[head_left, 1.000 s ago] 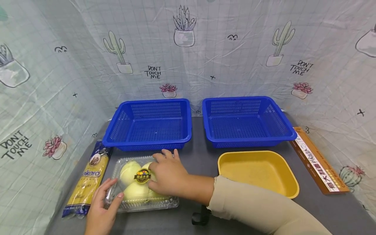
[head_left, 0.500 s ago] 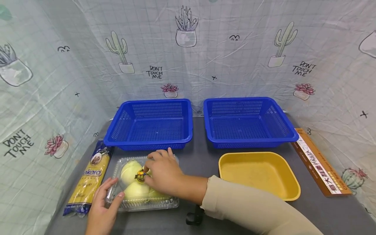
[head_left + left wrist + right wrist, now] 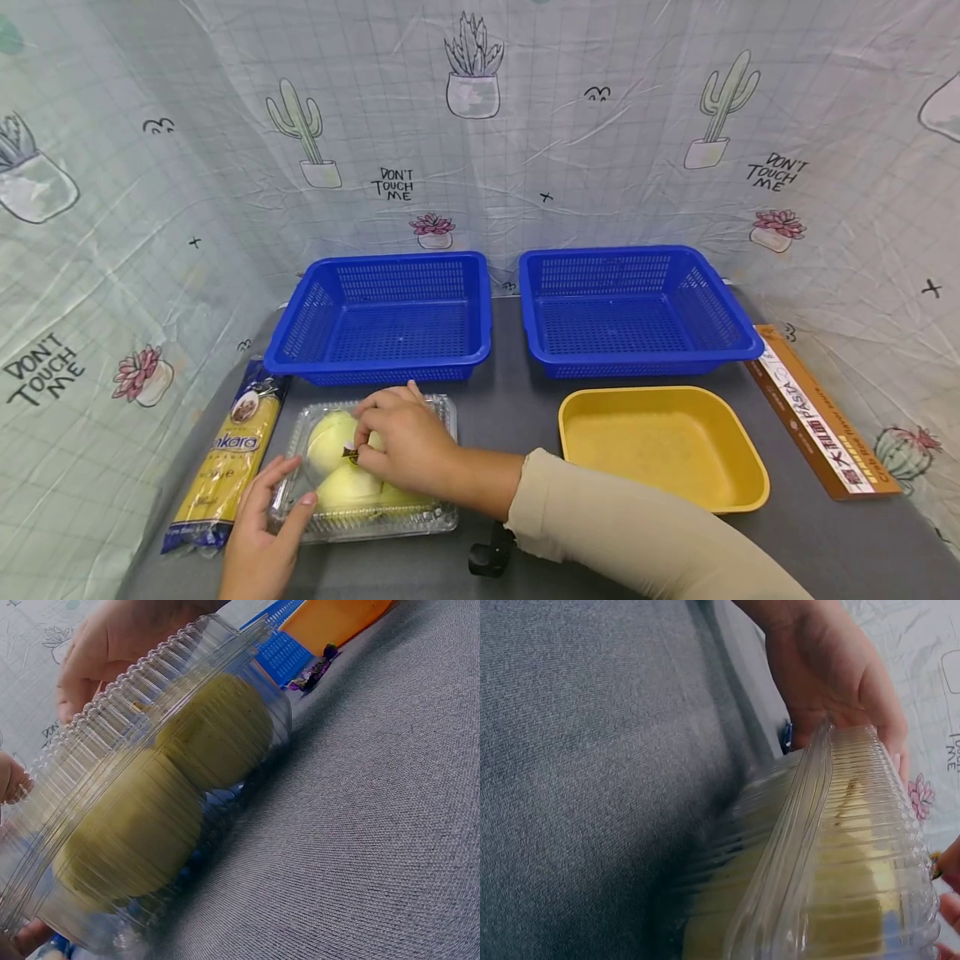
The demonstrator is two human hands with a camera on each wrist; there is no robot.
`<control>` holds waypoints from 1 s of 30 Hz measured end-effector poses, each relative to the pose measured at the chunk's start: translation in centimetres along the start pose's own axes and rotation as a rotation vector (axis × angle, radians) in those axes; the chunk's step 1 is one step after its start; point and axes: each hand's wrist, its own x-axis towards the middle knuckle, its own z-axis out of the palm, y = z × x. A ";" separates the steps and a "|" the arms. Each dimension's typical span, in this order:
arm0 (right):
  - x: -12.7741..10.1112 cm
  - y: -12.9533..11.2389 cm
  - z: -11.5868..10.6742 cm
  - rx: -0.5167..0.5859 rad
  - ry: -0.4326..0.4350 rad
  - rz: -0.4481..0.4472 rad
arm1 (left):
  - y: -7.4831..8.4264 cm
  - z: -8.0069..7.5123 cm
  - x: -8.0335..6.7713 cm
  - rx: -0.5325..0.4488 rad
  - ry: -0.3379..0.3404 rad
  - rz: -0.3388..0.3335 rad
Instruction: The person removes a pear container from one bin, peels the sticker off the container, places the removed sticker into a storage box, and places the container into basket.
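Observation:
A clear plastic fruit box (image 3: pixel 442 417) lies on the grey tabletop in the head view, with several round pale yellow-green fruits (image 3: pixel 348 487) inside. My left hand (image 3: pixel 262 533) rests against its near left corner, fingers and thumb spread along the edges. Over the lid, my right hand (image 3: pixel 408 442) pinches the round black label (image 3: pixel 349 454) between thumb and fingers; most of the label is hidden by the hand. In the right wrist view a bit of the label (image 3: pixel 935 859) shows at the fingertips. The left wrist view shows the box (image 3: pixel 217 735) from the side, its lid on.
Two blue plastic baskets (image 3: pixel 405 367) (image 3: pixel 645 358) stand at the back. A yellow tray (image 3: pixel 660 450) is right of centre. A yellow and blue pasta packet (image 3: pixel 225 467) lies at left, a long brown pasta box (image 3: pixel 825 417) at right. Printed cloth surrounds the table.
My right hand has moved left across the lid, and the label, fully visible a second ago, is now bent up and mostly covered. The left hand and the box have barely moved.

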 end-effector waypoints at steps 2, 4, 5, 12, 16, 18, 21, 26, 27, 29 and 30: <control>0.0 -0.1 0.0 0.034 -0.005 -0.034 | 0.0 0.0 0.0 0.003 -0.002 -0.003; 0.0 -0.2 -0.1 0.085 -0.015 -0.059 | 0.0 0.0 0.0 0.005 -0.005 -0.004; 0.0 -0.3 -0.1 0.109 -0.018 -0.072 | 0.0 0.1 0.0 0.006 -0.006 -0.003; -0.1 -0.7 -0.1 0.181 -0.037 -0.081 | 0.0 0.0 0.0 0.014 0.003 0.009; -0.1 -1.2 -0.3 0.278 -0.047 -0.012 | 0.0 0.0 0.0 0.005 -0.001 0.007; -0.2 -1.5 -0.5 0.359 -0.053 0.038 | 0.0 0.0 0.0 0.002 -0.004 0.007; -0.4 -1.9 -1.0 0.496 -0.056 0.133 | 0.0 -0.1 0.1 -0.001 -0.008 0.006; -0.8 -2.1 -2.0 0.662 -0.051 0.207 | -0.3 -0.1 0.1 -0.002 -0.019 0.006; -0.9 -2.1 -2.1 0.680 -0.053 0.209 | -0.3 -0.1 0.1 -0.002 -0.019 0.010; -1.1 -2.0 -2.5 0.709 -0.055 0.215 | -0.3 -0.1 0.1 0.001 -0.017 0.014; -1.3 -1.9 -2.6 0.724 -0.056 0.219 | -0.2 -0.1 0.1 0.004 -0.014 0.016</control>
